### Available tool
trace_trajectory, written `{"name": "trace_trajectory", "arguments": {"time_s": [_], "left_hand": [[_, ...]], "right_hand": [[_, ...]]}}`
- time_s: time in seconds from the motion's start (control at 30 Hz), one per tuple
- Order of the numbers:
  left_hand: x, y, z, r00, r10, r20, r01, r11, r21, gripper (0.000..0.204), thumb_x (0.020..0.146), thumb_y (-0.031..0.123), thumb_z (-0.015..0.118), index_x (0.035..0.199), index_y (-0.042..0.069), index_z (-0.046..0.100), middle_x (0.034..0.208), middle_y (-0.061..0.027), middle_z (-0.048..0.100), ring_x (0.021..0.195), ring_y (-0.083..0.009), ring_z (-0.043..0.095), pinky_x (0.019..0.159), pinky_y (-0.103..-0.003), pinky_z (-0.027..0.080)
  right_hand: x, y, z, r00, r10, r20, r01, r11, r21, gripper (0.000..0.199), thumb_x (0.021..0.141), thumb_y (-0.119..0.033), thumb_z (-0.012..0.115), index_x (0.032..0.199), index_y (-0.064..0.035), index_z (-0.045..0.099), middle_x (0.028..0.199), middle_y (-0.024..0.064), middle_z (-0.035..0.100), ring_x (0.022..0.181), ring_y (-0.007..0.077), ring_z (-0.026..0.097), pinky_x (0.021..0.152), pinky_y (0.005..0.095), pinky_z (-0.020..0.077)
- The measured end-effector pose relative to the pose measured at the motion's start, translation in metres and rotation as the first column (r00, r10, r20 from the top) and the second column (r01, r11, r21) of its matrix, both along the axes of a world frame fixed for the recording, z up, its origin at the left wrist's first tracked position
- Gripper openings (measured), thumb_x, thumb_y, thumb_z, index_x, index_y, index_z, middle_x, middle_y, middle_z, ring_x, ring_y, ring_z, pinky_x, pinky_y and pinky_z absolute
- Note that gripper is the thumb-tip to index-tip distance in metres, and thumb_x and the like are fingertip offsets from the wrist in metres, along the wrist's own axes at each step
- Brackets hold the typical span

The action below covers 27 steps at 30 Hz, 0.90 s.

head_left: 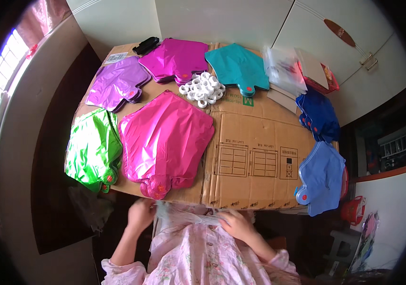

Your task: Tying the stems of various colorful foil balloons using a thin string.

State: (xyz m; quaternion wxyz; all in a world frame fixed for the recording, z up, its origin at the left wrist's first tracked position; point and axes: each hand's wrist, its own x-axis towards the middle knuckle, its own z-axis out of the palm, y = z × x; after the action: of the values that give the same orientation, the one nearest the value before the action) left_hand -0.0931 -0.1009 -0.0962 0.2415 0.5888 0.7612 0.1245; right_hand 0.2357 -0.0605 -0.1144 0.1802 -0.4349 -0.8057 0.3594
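Over my lap, just below the near edge of the cardboard, lies a crumpled sheet of clear plastic film [198, 219]. My right hand [237, 225] is closed on its right end, fingers bent. My left hand [141, 214] is beside its left end, close under the table edge; its fingertips are blurred and partly hidden. Nearest to the left hand is a stack of flat pink foil balloons [167, 137], its round tab reaching the edge. A shiny green foil stack [93, 149] lies to its left.
Purple [117, 84], magenta [174, 59] and teal [238, 69] foil stacks lie at the back of the flattened cardboard [255, 190]. Between them sits a pile of white rings [203, 89]. Clear bags [283, 71], dark blue [320, 114] and light blue [321, 178] foil stacks line the right.
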Motion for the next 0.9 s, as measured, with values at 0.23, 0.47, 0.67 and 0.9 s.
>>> {"name": "trace_trajectory", "arguments": {"time_s": [0.23,0.47,0.67,0.9], "left_hand": [[0.064,0.015,0.004,0.933,-0.354,0.071,0.326,0.91,0.255,0.012,0.073,0.013,0.063,0.083,0.007,0.063,0.081,-0.0122,0.06,0.076,-0.0316,0.059,0.067,-0.041,0.048],[0.089,0.007,-0.008,0.867,-0.486,0.107,0.433,0.843,0.32,0.017,0.069,0.013,0.066,0.085,0.01,0.064,0.085,-0.0081,0.059,0.086,-0.0297,0.055,0.077,-0.04,0.044],[0.108,0.018,0.033,0.829,-0.465,0.31,0.352,0.865,0.357,0.019,0.074,0.018,0.065,0.092,0.01,0.063,0.079,-0.0072,0.061,0.079,-0.0271,0.058,0.075,-0.039,0.043],[0.057,0.047,0.124,0.561,-0.687,0.463,0.679,0.701,0.217,0.01,0.075,0.013,0.068,0.081,0.005,0.065,0.059,-0.0082,0.056,0.055,-0.025,0.055,0.051,-0.034,0.044]], "right_hand": [[-0.05,0.021,-0.025,0.98,0.07,0.188,-0.073,0.997,0.011,0.022,0.076,-0.022,0.058,0.091,-0.0064,0.063,0.086,0.0149,0.062,0.08,0.0327,0.06,0.072,0.0429,0.0473],[-0.033,0.016,-0.029,0.996,0.084,0.041,-0.072,0.97,-0.233,0.019,0.079,-0.018,0.057,0.093,-0.0041,0.058,0.08,0.0135,0.062,0.076,0.0288,0.061,0.068,0.039,0.0469],[-0.026,0.011,0.043,0.943,-0.062,-0.328,-0.074,0.919,-0.387,0.01,0.087,-0.012,0.055,0.089,-0.0028,0.053,0.072,0.0109,0.057,0.066,0.0217,0.058,0.061,0.032,0.0455],[0.004,0.013,0.116,0.969,0.092,-0.228,-0.161,0.939,-0.305,0.016,0.079,-0.005,0.064,0.095,-0.0037,0.061,0.059,0.0033,0.052,0.052,0.0096,0.05,0.048,0.0248,0.0396]]}}
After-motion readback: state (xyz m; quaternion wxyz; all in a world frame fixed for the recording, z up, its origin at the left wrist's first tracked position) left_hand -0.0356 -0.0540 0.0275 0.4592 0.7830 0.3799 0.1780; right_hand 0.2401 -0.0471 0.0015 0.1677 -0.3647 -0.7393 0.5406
